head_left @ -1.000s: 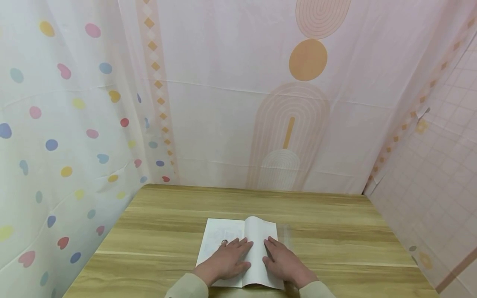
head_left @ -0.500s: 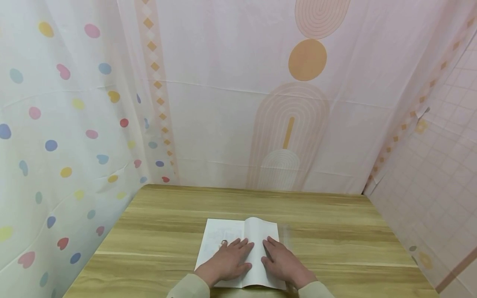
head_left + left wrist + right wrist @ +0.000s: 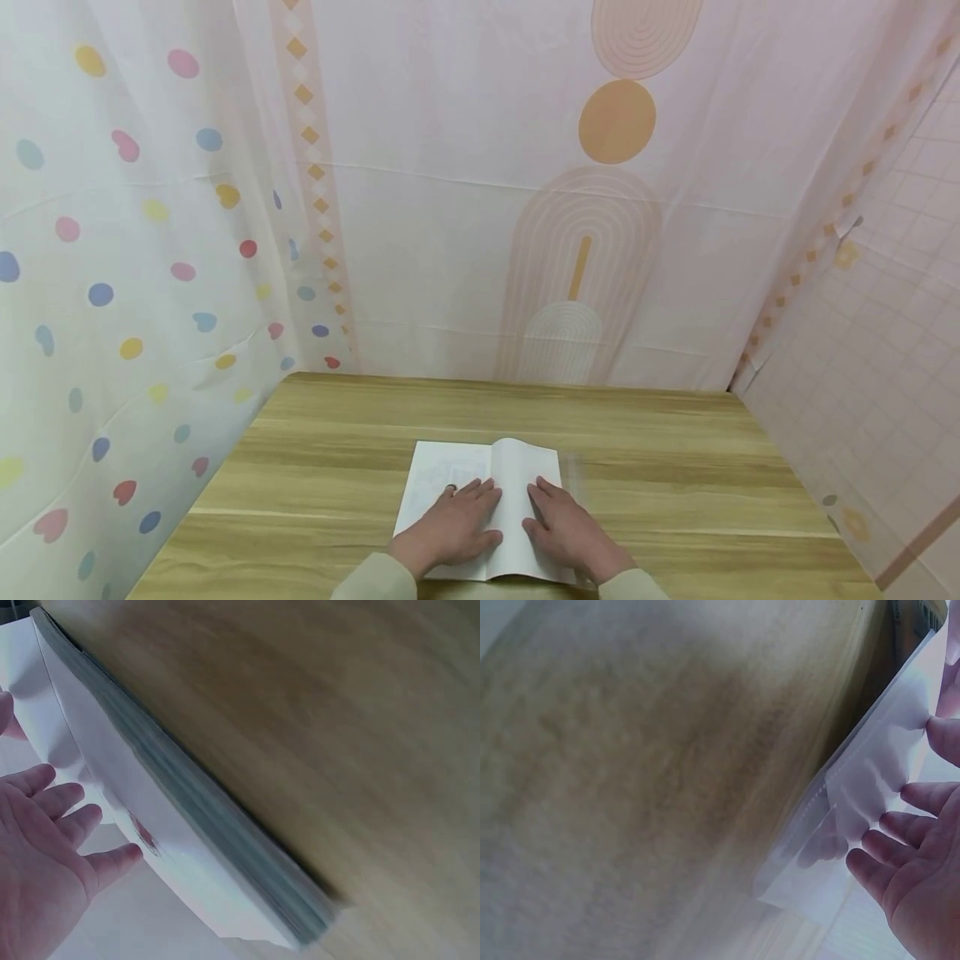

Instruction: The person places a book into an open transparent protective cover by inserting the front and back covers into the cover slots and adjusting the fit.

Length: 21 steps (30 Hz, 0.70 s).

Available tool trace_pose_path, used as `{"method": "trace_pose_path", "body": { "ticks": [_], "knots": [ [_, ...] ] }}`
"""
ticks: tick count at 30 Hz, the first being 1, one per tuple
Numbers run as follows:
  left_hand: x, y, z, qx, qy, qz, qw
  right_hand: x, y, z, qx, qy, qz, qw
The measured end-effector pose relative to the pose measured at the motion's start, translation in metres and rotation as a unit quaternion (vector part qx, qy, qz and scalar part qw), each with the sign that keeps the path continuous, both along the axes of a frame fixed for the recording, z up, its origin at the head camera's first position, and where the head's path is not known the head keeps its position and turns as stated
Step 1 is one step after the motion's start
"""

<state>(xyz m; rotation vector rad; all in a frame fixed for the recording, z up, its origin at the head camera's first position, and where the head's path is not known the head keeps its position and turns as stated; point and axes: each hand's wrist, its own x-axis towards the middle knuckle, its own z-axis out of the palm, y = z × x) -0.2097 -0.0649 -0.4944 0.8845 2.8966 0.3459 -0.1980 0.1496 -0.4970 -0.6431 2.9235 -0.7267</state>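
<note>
A book lies open on the wooden table, its thick page block showing along the edge in the left wrist view. My left hand rests with spread fingers on the left page, fingertips close to the spine. Part of a small printed picture shows beside that hand. Across the fold, my right hand touches the right page, which arches up near the spine. In the right wrist view its fingertips meet the white page. A clear plastic cover flap sticks out past the page's outer edge.
The wooden table extends around the book to left, right and back. A patterned curtain hangs behind the table, with a dotted curtain at left and a gridded one at right.
Both hands have shifted slightly left over the pages, the right one drawing a little nearer to the spine. The book stays open in the same place.
</note>
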Motion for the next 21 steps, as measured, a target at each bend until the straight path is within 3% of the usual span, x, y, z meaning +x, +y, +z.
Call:
{"method": "trace_pose_path", "body": {
  "ticks": [6, 21],
  "knots": [
    [0.0005, -0.003, -0.0031, 0.013, -0.022, -0.001, 0.9997, 0.0003, -0.0003, -0.0012, -0.002, 0.006, -0.001, 1.0],
    [0.0006, -0.0002, -0.0029, -0.021, -0.001, -0.003, 0.9998, -0.0008, -0.0029, -0.0035, 0.01, 0.024, 0.005, 0.9996]
  ]
}}
